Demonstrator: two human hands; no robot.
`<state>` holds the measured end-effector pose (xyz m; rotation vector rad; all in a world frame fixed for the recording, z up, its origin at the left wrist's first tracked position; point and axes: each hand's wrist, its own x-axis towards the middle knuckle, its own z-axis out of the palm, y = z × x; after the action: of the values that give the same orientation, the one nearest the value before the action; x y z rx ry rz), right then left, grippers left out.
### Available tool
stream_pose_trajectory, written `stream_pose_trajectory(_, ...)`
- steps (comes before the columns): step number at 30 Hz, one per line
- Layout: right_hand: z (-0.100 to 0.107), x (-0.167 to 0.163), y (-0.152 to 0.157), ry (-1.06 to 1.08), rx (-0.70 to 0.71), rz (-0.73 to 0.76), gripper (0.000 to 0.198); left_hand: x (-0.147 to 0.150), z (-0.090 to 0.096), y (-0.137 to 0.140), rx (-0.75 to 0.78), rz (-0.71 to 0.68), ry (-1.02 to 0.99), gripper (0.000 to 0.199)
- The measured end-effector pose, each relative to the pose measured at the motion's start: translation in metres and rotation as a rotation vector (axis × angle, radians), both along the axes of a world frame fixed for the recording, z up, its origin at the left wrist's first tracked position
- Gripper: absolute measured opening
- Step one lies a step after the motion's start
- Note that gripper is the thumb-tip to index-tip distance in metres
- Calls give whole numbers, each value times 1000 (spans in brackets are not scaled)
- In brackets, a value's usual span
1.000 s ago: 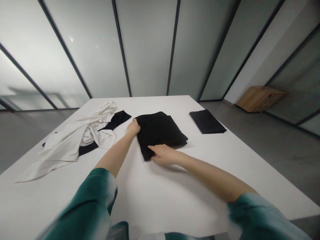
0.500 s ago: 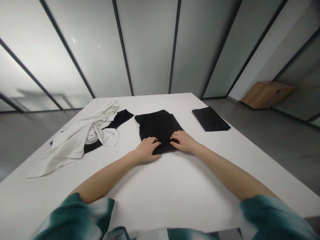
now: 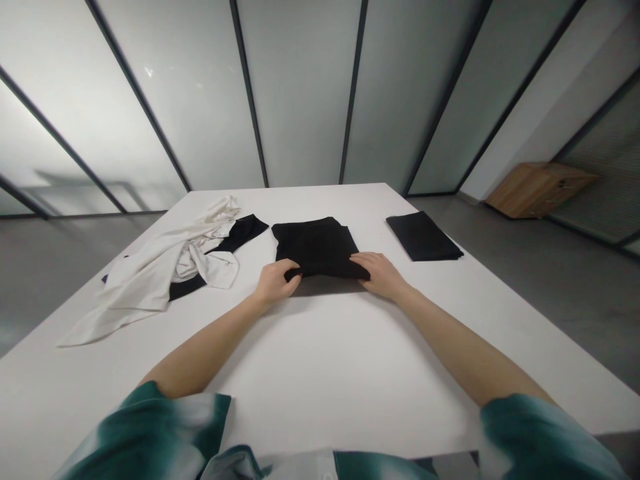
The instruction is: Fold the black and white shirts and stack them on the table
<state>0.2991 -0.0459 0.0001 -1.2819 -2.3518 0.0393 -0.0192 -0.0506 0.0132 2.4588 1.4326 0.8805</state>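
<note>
A folded black garment (image 3: 317,247) lies in the middle of the white table; its exact kind does not show. My left hand (image 3: 278,280) pinches its near left corner between thumb and fingers. At the near right corner, my right hand (image 3: 380,273) grips the same cloth, fingers on top and thumb beneath. The near edge is lifted a little off the table, with a dark shadow under it, while the far part rests flat.
On the left lies a crumpled white garment (image 3: 145,273) over a black cloth (image 3: 245,233). A neatly folded black cloth (image 3: 424,237) sits near the right edge of the white table (image 3: 330,373). Beyond stand frosted glass panels (image 3: 300,93) and a wooden cabinet (image 3: 540,190).
My hands have moved apart to the garment's near corners and closed on them. The near edge, which lay flat under my fingers, is now raised and shifted slightly away from me.
</note>
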Motion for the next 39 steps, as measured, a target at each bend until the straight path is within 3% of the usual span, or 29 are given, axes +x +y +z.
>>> stream_pose_trajectory(5, -1, 7, 0, 256, -16, -171, 43, -6, 0, -1, 4, -235, 123, 28)
stream_pose_trajectory(9, -2, 6, 0, 506, -3, -311, 39, -6, 3, -1, -33, -465, 321, 66)
stream_pose_trajectory(12, -4, 5, 4, 634, 45, -393, 39, -6, 1, -1, -51, -485, 412, 90)
stream_pose_trajectory(15, -8, 5, 8, 694, 56, -418, 37, -7, -1, 0, -61, -425, 447, 91)
stream_pose_trajectory(19, -13, 16, 14, 611, -19, -349, 38, -9, -7, 7, -33, -260, 413, 69)
stream_pose_trajectory(23, -17, 35, 20, 278, -101, -157, 62, -11, -17, 19, -75, -215, 405, 70)
stream_pose_trajectory(26, -18, 44, 22, 118, -85, -123, 73, -14, -23, 26, -136, -214, 316, 68)
stream_pose_trajectory(32, -2, 32, 19, 187, -20, 12, 38, -34, -17, 40, -295, -174, -127, 47)
stream_pose_trajectory(34, 3, 24, 16, 244, 19, 71, 39, -42, -12, 42, -238, -200, -95, 46)
stream_pose_trajectory(36, 4, 19, 13, 245, 2, 123, 48, -48, -9, 43, -149, -244, 57, 58)
stream_pose_trajectory(39, 2, 14, 9, 173, -150, 200, 49, -47, -8, 42, -102, -274, 268, 65)
